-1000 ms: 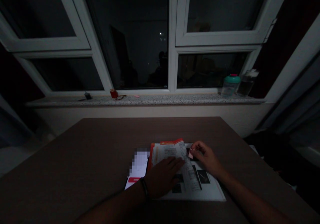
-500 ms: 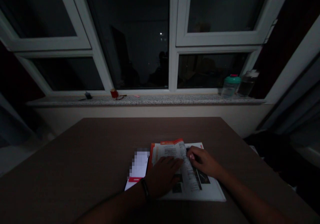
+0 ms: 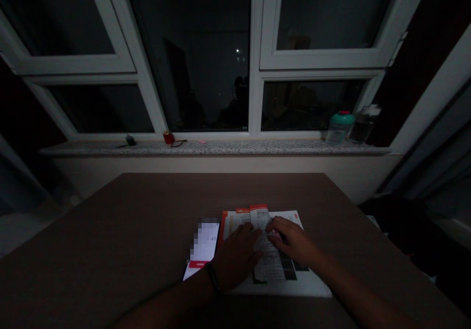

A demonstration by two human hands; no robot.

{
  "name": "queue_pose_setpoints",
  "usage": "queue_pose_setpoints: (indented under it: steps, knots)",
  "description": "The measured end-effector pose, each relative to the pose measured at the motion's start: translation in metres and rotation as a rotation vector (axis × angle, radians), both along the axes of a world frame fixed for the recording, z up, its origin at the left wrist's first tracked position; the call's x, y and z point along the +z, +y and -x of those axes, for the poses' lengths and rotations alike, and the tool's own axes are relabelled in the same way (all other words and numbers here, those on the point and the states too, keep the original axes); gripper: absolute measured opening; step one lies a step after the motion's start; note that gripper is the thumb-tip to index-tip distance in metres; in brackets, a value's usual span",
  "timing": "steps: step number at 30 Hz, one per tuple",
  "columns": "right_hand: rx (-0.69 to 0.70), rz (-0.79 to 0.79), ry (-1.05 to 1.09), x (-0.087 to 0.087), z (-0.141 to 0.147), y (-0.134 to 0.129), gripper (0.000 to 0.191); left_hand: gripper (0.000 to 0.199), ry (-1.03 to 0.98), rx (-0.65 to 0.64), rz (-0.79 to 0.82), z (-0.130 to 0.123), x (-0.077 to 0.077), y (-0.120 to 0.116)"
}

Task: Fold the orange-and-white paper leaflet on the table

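Observation:
An open booklet (image 3: 312, 283) with an orange edge lies on the table, a narrow folded or curled page (image 3: 270, 263) standing across its middle. My left hand (image 3: 239, 255), with a dark band at the wrist, rests flat on the left side of the booklet, its fingers spread against the curled page. My right hand (image 3: 292, 240) is closed at the right side of that page, fingers bent. A small pinkish thing (image 3: 274, 233) shows at its fingertips; what it is I cannot make out. Beside the booklet on the left lies a phone (image 3: 208, 240) with a lit screen, partly blurred out.
The brown table (image 3: 147, 221) reaches to the wall under the window. On the granite sill (image 3: 235, 146) stand a small dark bottle (image 3: 130, 140), a red container (image 3: 168, 137), a green-lidded bottle (image 3: 340, 127) and a clear bottle (image 3: 364, 123). Dim light covers the room.
The curled page has moved left and folded over further. My right hand has shifted left with it. My left hand has drawn slightly left, staying on the booklet.

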State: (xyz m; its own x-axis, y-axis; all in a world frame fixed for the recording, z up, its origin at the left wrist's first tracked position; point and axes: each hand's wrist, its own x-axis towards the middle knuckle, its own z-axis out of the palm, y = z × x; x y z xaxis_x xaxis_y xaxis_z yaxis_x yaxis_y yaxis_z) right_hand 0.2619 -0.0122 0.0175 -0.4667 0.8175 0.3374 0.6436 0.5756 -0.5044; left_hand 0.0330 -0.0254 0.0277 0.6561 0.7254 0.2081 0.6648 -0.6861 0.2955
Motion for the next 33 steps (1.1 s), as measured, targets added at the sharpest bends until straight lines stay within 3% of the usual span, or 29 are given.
queue_pose_setpoints:
  steps: [8,16,28,33]
  knots:
    - [0.027,-0.003,0.0,0.004,0.008,-0.004,0.015,0.058,0.096,0.025,-0.063,0.003,-0.006,0.003]
    - [-0.018,-0.007,-0.045,0.001,-0.001,-0.001,0.014,0.057,0.181,0.179,-0.012,0.003,-0.01,0.0]
    - [0.025,-0.013,-0.079,0.005,-0.008,-0.004,0.02,0.055,0.201,0.181,-0.009,0.006,-0.007,-0.002]
    - [0.036,-0.01,-0.086,0.007,-0.01,-0.003,0.02,0.049,0.119,0.108,-0.037,0.006,-0.009,-0.002]
